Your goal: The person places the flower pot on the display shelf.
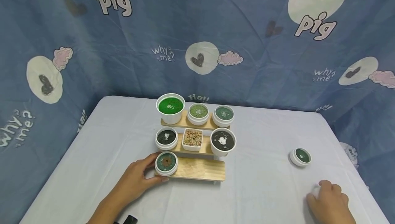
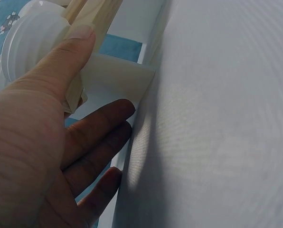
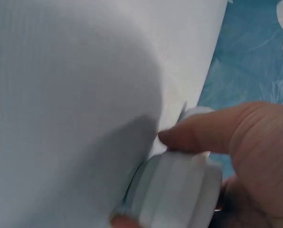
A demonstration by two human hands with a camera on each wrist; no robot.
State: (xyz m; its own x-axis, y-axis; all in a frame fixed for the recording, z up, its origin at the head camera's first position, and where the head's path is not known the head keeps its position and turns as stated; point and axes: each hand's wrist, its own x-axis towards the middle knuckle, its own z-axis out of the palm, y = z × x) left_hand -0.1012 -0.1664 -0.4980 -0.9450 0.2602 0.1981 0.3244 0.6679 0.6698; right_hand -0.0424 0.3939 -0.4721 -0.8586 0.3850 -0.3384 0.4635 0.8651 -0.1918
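My left hand [image 1: 137,179] is at the front left of a three-tier wooden stand [image 1: 200,169]. Its thumb and forefinger grip a round white pot [image 1: 166,163] with a green top and brown centre, standing on the lowest tier. In the left wrist view the thumb [image 2: 68,59] lies along the white pot [image 2: 32,38] and the shelf edge; the other fingers extend below. At the right of the table is my right hand [image 1: 330,201], fingers bent. The right wrist view shows it holding a white ribbed pot [image 3: 179,190], whose contents are hidden.
A small white pot with dark green filling [image 1: 300,157] stands beyond my right hand. The upper tiers hold several white pots, including a large bright-green one [image 1: 170,107] and a square one with tan bits [image 1: 192,139]. Blue printed cloth [image 1: 197,22] hangs behind the white table.
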